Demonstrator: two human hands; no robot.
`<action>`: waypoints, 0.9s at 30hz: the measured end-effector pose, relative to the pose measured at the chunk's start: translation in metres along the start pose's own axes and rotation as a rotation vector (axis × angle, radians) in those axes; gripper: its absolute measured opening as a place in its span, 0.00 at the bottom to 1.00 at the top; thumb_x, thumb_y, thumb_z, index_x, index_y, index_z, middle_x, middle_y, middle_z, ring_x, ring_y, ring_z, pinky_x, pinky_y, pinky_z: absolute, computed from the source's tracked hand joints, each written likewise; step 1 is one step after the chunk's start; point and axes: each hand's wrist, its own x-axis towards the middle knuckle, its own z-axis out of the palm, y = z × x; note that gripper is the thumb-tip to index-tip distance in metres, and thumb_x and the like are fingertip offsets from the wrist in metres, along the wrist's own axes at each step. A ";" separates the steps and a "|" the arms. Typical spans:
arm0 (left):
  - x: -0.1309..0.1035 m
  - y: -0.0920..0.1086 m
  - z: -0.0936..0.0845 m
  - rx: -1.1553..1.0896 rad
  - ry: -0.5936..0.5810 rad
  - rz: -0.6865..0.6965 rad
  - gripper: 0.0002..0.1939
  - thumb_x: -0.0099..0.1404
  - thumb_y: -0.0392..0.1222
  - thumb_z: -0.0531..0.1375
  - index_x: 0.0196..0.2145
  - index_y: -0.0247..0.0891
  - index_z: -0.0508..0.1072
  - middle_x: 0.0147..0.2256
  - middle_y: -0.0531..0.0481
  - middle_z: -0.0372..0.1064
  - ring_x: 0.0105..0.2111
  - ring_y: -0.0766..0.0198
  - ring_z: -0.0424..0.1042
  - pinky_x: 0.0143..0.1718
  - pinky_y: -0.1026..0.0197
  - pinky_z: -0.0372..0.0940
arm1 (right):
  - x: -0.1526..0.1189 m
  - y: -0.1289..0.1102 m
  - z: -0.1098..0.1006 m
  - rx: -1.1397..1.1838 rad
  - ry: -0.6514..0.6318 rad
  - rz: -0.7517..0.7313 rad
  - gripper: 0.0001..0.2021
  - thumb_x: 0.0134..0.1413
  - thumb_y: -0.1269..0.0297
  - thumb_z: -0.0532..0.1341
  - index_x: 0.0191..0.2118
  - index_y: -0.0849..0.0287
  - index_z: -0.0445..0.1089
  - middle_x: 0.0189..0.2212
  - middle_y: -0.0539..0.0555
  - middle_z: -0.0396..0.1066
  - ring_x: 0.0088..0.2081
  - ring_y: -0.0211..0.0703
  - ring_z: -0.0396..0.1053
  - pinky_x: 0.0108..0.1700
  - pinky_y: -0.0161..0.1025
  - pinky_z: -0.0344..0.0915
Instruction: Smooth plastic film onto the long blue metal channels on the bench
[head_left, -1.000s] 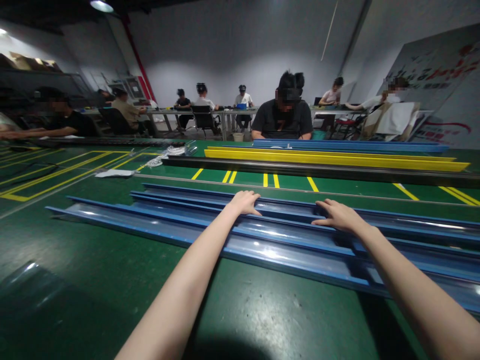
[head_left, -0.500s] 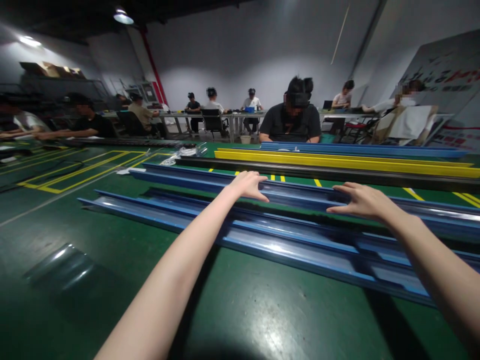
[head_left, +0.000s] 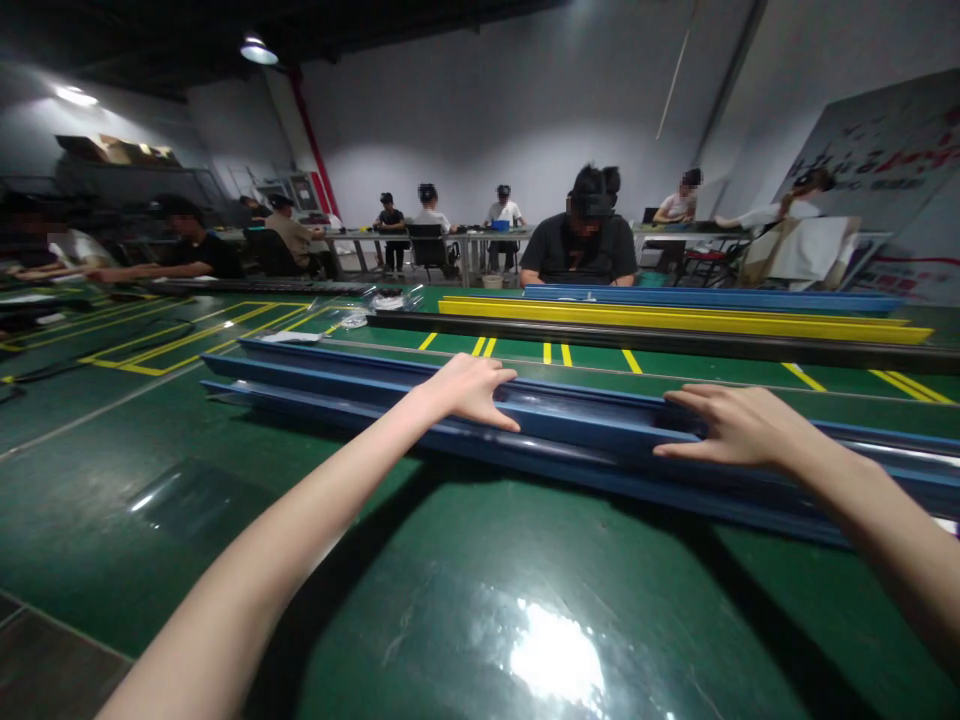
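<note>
A long blue channel (head_left: 592,422) with raised side walls runs across the green table, and both my hands are on it. My left hand (head_left: 471,388) spans it left of the middle, thumb against the near wall and fingers over the far side. Farther right, my right hand (head_left: 731,422) grips it likewise, with the thumb on the near wall. Directly below and in front lies another blue channel (head_left: 300,402), largely covered by the held one. Whether the two touch I cannot tell.
Beyond them lie a black rail (head_left: 525,330), a yellow channel (head_left: 645,315) and a further blue channel (head_left: 720,297). Clear plastic film (head_left: 191,495) lies at left on the green table (head_left: 420,620). A person (head_left: 577,240) sits opposite; several others work farther back.
My hands have brought the held blue channel nearer to me, over the blue channels in front. The gap to the black rail has widened. The camera view has shifted slightly.
</note>
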 end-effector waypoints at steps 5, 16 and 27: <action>-0.032 0.012 0.014 -0.013 -0.051 0.019 0.38 0.47 0.70 0.53 0.45 0.38 0.67 0.36 0.45 0.69 0.36 0.56 0.69 0.32 0.62 0.56 | -0.019 -0.029 0.011 0.051 -0.022 -0.069 0.33 0.40 0.35 0.53 0.41 0.60 0.70 0.35 0.60 0.71 0.34 0.49 0.70 0.33 0.41 0.62; -0.071 0.020 0.057 -0.030 -0.078 0.048 0.36 0.48 0.70 0.52 0.42 0.36 0.68 0.35 0.44 0.69 0.36 0.55 0.70 0.31 0.61 0.57 | -0.037 -0.075 0.029 0.054 -0.089 -0.129 0.31 0.45 0.35 0.48 0.34 0.61 0.69 0.31 0.61 0.71 0.32 0.49 0.69 0.30 0.39 0.60; -0.076 0.023 0.079 -0.057 -0.081 0.046 0.35 0.46 0.69 0.55 0.42 0.37 0.68 0.36 0.44 0.70 0.36 0.55 0.70 0.32 0.61 0.60 | -0.048 -0.090 0.051 0.086 -0.070 -0.125 0.29 0.46 0.37 0.49 0.36 0.61 0.67 0.32 0.61 0.71 0.34 0.49 0.70 0.31 0.40 0.62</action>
